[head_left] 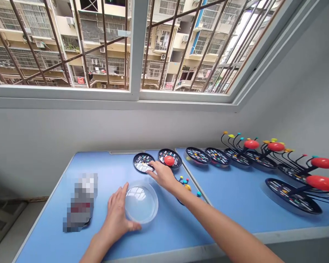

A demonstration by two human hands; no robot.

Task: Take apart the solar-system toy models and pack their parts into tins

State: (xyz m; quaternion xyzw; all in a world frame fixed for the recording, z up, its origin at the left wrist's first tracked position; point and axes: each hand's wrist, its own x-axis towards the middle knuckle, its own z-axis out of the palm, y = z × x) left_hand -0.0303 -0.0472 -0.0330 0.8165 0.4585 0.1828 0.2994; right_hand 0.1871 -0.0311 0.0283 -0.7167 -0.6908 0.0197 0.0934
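A clear round plastic dish [142,202] rests on the blue table. My left hand [117,212] curves around its left side, fingers along the rim and thumb at the lower edge. Farther back, my right hand [162,174] has its thumb and index finger at the right edge of a black round disc [140,159] printed with coloured spots and white labels. The hand hides part of this disc. Just behind the right hand lies a second black disc [175,155] with a red ball [169,160] on it. Thin black stems with small coloured balls [187,187] are partly hidden under my right forearm.
To the right stand several planet models on black discs [294,199], with large red balls [320,182] and curved stems. Plain printed discs [199,155] sit along the wall. A blurred grey package [80,204] lies at the left. A barred window [134,47] is above.
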